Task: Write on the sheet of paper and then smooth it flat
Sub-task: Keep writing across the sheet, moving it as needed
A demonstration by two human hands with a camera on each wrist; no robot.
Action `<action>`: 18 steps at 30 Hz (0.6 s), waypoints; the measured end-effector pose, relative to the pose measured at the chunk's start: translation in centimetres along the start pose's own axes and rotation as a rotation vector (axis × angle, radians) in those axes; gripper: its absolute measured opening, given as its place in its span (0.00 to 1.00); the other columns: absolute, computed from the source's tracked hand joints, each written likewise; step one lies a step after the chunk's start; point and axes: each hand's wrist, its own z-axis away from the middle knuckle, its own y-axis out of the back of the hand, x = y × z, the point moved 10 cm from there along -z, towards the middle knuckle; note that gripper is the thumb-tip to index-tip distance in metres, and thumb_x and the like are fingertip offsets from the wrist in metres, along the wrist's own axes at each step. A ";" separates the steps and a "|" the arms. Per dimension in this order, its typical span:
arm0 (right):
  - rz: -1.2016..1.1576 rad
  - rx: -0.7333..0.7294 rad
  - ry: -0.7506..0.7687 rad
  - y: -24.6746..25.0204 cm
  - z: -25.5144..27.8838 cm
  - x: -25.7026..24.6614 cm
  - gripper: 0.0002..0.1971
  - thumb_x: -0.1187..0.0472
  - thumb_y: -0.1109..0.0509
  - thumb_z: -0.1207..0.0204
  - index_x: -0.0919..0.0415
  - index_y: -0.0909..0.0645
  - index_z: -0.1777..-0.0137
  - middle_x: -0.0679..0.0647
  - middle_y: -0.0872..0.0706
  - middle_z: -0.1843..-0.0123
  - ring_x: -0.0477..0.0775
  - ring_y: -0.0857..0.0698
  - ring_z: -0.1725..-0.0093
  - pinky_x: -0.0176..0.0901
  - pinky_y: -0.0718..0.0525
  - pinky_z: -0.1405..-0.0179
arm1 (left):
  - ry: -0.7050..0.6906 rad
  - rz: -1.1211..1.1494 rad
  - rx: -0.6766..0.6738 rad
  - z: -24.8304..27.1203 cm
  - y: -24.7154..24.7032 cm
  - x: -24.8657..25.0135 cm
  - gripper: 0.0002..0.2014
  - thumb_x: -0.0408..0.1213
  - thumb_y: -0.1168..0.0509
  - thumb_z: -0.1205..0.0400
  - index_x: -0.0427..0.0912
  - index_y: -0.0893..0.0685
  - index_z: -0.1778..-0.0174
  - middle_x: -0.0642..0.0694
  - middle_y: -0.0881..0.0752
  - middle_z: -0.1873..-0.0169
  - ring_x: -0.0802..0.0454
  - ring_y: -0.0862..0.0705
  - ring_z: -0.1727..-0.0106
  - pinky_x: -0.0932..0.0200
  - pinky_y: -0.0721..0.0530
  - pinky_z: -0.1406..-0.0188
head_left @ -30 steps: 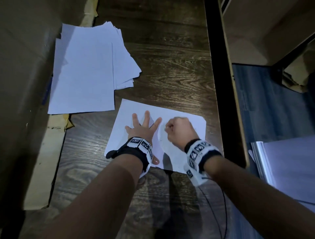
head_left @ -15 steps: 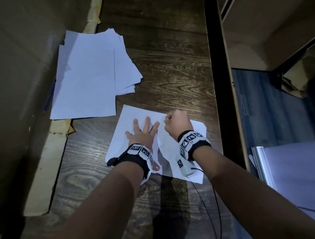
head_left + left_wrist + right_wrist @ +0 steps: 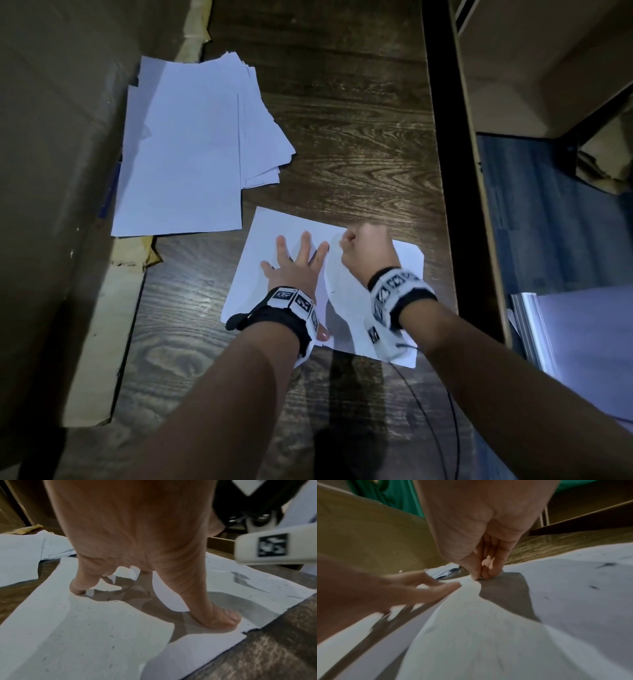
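A white sheet of paper [image 3: 263, 246] with a few dark marks lies on the dark wooden table [image 3: 359, 137]. My left hand [image 3: 298, 260] presses flat on its left half, fingers spread and straight; the left wrist view shows the fingertips [image 3: 223, 619] down on the sheet [image 3: 85, 635]. My right hand [image 3: 366, 250] is curled at the sheet's far edge. In the right wrist view its thumb and fingers [image 3: 481, 574] pinch the paper's edge, and the sheet [image 3: 488, 642] rises in a ridge toward them. No pen shows in either hand.
A loose stack of white sheets [image 3: 185, 154] lies at the far left, with a blue pen [image 3: 109, 195] beside it against a cardboard wall [image 3: 51, 137]. The table's dark right edge [image 3: 442, 171] runs close to my right hand. A black cable [image 3: 445, 428] trails from my right wrist.
My right hand has slid from the middle of the sheet toward its far edge. My left hand has stayed pressed flat on the sheet.
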 end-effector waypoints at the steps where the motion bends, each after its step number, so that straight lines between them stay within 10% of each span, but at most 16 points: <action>1: 0.036 -0.023 0.044 -0.5 1.2 0.0 0.08 0.64 0.34 0.24 0.60 0.15 0.63 0.56 0.14 0.62 0.58 0.15 0.62 0.44 0.15 0.63 | -0.003 -0.001 0.000 0.0 0.0 0.1 0.82 0.69 0.17 0.44 0.54 0.80 0.17 0.45 0.78 0.16 0.24 0.70 0.15 0.23 0.40 0.21; 18: 0.030 -0.087 0.077 -0.7 2.5 1.2 0.08 0.61 0.33 0.24 0.56 0.15 0.63 0.53 0.14 0.61 0.56 0.16 0.61 0.43 0.18 0.61 | -0.018 -0.001 0.011 0.2 0.7 0.6 0.79 0.65 0.16 0.40 0.57 0.78 0.16 0.41 0.74 0.15 0.19 0.68 0.16 0.21 0.38 0.21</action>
